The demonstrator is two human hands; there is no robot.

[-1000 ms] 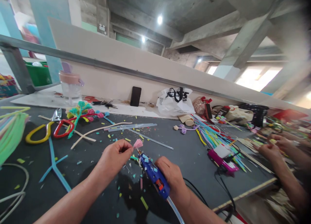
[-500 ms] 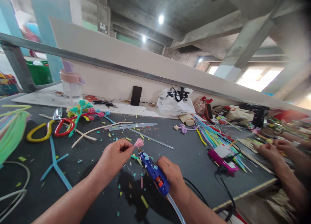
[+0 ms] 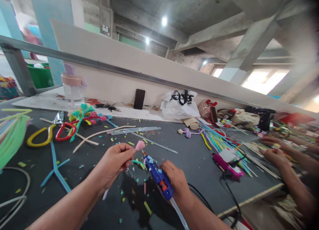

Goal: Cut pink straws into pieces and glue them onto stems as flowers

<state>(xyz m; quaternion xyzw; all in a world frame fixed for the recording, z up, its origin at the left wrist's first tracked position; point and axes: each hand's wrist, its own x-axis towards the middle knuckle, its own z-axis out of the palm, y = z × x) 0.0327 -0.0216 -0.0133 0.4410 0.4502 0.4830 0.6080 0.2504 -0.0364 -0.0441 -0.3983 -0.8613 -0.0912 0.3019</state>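
Note:
My left hand pinches a small pink fuzzy flower-shaped piece between thumb and fingers, above the dark table. My right hand is wrapped round a blue hot glue gun that has an orange part on its side. A clear glue stick sticks out of the gun's back end. The gun's nozzle points up and left, close to the pink piece; whether they touch I cannot tell. Bits of coloured scrap cling to the gun, and more lie on the table below.
Scissors with yellow and red handles lie at left beside bundled fuzzy flowers. Clear glue sticks lie behind my hands. Coloured stems and a magenta pouch-like item are at right. Farther right, another person's hands work.
My left hand has turned and shifted slightly, drawing the pink piece a little to the left and up from the nozzle. My right hand with the glue gun has hardly moved.

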